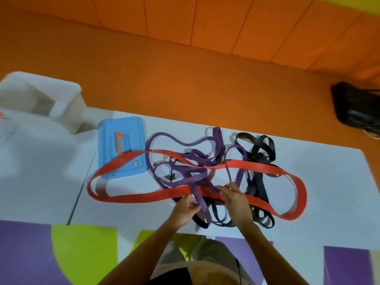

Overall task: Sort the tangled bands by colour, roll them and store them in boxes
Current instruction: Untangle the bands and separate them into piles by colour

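Now teasing purple out of the tangle

Both hands work at the near edge of the counter, where the purple band crosses the red band. The left grip is clenched round a purple strand, seemingly to anchor it. The right grip pinches what looks like another purple strand at the crossing, probably to draw it clear of the red. The red band lies in one wide loop over the whole pile, its far end draped across the blue lid. The black bands are bunched to the right beneath it. A white box waits open at the far left, so sorting has barely begun and nothing is rolled yet.
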A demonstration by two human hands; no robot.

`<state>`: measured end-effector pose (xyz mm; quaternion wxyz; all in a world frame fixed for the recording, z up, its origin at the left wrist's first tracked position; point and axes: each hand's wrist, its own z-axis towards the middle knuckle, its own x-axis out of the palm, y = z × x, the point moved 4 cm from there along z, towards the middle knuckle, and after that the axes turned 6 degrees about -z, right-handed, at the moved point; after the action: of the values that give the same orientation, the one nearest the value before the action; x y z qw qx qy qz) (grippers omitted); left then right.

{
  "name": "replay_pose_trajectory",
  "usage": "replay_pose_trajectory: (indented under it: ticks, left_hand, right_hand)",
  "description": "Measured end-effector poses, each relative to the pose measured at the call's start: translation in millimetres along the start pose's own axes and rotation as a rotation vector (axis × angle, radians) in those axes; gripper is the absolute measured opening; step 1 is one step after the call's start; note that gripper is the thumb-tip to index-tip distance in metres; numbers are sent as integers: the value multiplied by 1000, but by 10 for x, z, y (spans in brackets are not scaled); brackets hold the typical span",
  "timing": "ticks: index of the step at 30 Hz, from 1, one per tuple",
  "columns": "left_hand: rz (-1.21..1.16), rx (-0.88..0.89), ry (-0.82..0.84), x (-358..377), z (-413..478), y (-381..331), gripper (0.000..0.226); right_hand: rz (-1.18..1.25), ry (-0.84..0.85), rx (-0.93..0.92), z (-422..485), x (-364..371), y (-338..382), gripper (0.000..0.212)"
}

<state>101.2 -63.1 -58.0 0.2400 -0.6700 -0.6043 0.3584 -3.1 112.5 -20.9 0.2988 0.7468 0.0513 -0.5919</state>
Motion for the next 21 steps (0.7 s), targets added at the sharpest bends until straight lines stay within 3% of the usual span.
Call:
replay_pose_trajectory:
  ticks: [4, 8, 12, 17, 21]
  left_hand:
    - [-112, -30, 62, 77, -9, -175, 14]
    - [-709, -269, 84, 224, -77, -270, 6]
    - [-1073, -369, 57, 211, -44, -209, 32]
    - [-1093, -354, 113, 354, -44, -334, 32]
    - [-831, -207, 158, 504, -106, -519, 25]
  right_hand:
    - [174, 8, 38, -46, 23, 163, 23]
    - [292, -9, 89, -108, -4, 244, 16]
    - [334, 19, 68, -196, -41, 282, 15]
    - [426, -50, 115, -269, -177, 168, 15]
    - [598, -193, 359, -346, -232, -136, 18]
